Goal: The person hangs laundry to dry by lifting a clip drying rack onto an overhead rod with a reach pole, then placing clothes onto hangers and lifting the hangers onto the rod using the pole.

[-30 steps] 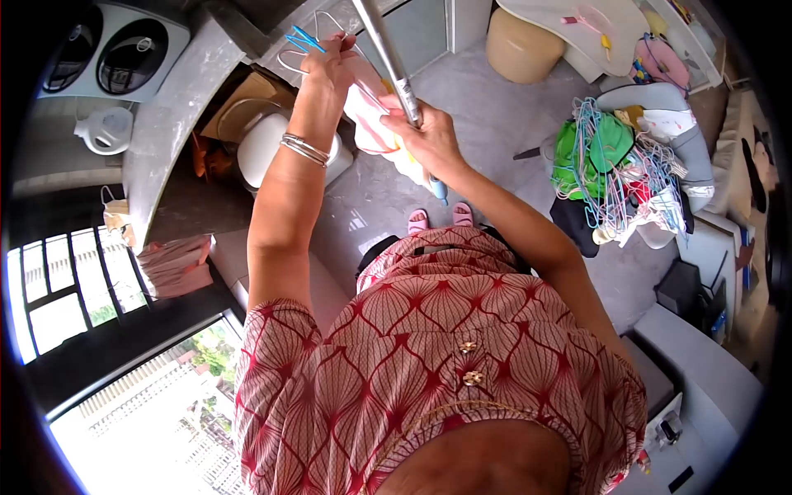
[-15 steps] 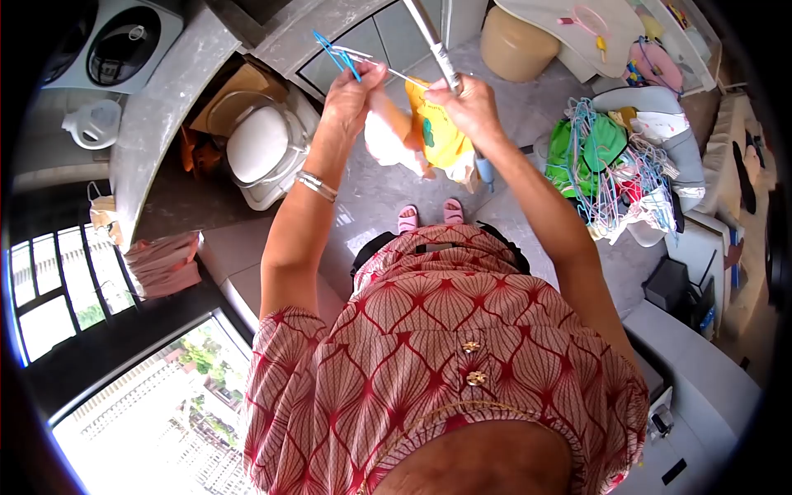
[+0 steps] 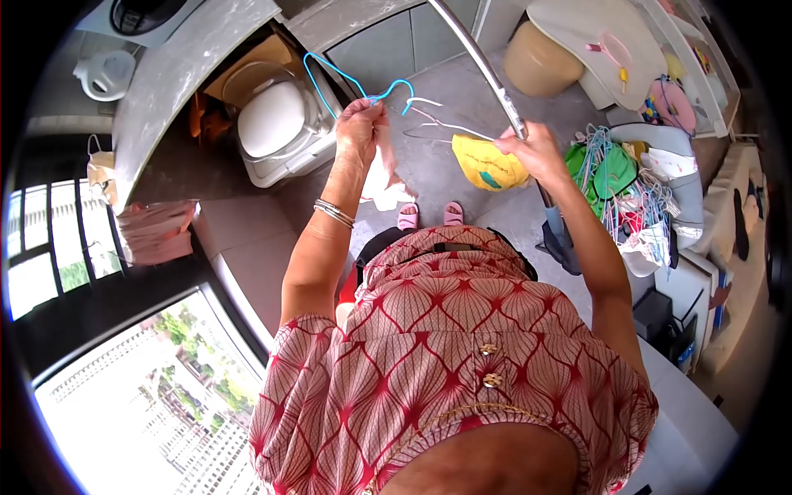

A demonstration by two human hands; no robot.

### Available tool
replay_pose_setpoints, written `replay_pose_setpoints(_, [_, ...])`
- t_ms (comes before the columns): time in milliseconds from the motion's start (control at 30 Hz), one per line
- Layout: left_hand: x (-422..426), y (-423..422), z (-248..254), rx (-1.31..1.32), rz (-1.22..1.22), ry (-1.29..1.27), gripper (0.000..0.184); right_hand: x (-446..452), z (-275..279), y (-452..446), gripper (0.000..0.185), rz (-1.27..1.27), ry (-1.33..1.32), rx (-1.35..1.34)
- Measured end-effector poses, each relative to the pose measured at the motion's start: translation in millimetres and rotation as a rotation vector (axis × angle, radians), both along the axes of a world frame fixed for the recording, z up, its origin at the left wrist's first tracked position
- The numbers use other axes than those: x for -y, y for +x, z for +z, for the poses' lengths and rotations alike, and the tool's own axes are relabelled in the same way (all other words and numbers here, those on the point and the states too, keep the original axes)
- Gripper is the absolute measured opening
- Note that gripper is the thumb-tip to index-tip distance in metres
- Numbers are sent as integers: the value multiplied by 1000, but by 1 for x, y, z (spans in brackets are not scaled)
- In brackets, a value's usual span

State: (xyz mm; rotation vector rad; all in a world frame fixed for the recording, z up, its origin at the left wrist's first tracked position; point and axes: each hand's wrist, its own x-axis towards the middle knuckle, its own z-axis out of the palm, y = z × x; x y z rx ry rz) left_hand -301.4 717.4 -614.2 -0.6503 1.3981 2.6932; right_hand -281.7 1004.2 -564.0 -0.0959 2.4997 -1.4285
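My left hand is closed on a blue clothes hanger, whose hook points right. A pale pink and white cloth hangs below the same hand. My right hand grips a long silver pole that slants up and out of view. A yellow garment with a green mark hangs beside that hand. From it a white hanger reaches left, its hook end near the blue hanger; whether the two touch I cannot tell.
On the right, a grey chair bears a heap of hangers and clothes. A tan stool and a light table stand ahead. At left are a white-lidded bin, a counter and a window.
My hands have moved apart, the right one carrying the pole and yellow garment rightward. The blue hanger has turned and shows more fully; the pale cloth has separated from the yellow garment.
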Motion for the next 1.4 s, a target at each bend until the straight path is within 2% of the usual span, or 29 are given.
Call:
replay_pose_setpoints(100, [-7,3,7,36,-60,-70,4,5,-13,1,14,-34,29,-62])
replay_pose_setpoints(267, [-15,-3,13,11,-19,14,6,16,-12,-1,15,-28,-42,-11])
replay_pose_setpoints(367, [-9,-7,17,-23,0,-33,7,8,-16,-7,16,-20,58,-61])
replay_pose_setpoints(433, [-10,-6,26,-85,-30,-54,9,8,-21,-7,17,-3,-27,-59])
replay_pose_setpoints(500, [-16,0,60,-116,-24,-66,10,11,-29,-8,17,6,-83,-65])
replay_pose_setpoints(600, [-19,-1,81,-183,-132,-130,11,15,-55,-4,18,-46,-195,-74])
replay_pose_setpoints(667, [-9,-8,88,-188,35,-296,10,21,-61,1,20,-123,-270,-52])
replay_pose_setpoints(833, [29,-24,79,-208,293,-81,8,27,-56,19,18,-221,-440,-50])
replay_pose_setpoints(933, [37,-17,82,-233,364,-92,8,30,-54,26,17,-291,-599,-12])
replay_pose_setpoints(1067, [55,-2,62,-241,430,-240,11,35,-49,32,12,-337,-684,-67])
replay_pose_setpoints(1100, [50,3,62,-175,388,-199,13,45,-42,30,13,-349,-687,-57])
replay_pose_setpoints(1133, [43,7,59,-101,327,-267,15,58,-35,24,13,-326,-723,-38])
replay_pose_setpoints(1200, [36,5,40,-88,210,-227,15,86,-38,7,13,-262,-846,-37])
replay_pose_setpoints(1300, [23,9,40,-35,167,-278,17,89,-22,-4,14,-248,-918,-72])
replay_pose_setpoints(1367, [22,7,40,-17,209,-282,12,87,-9,2,12,-251,-961,25])
replay_pose_setpoints(1400, [18,10,43,39,194,-399,14,85,-6,7,10,-211,-912,82])
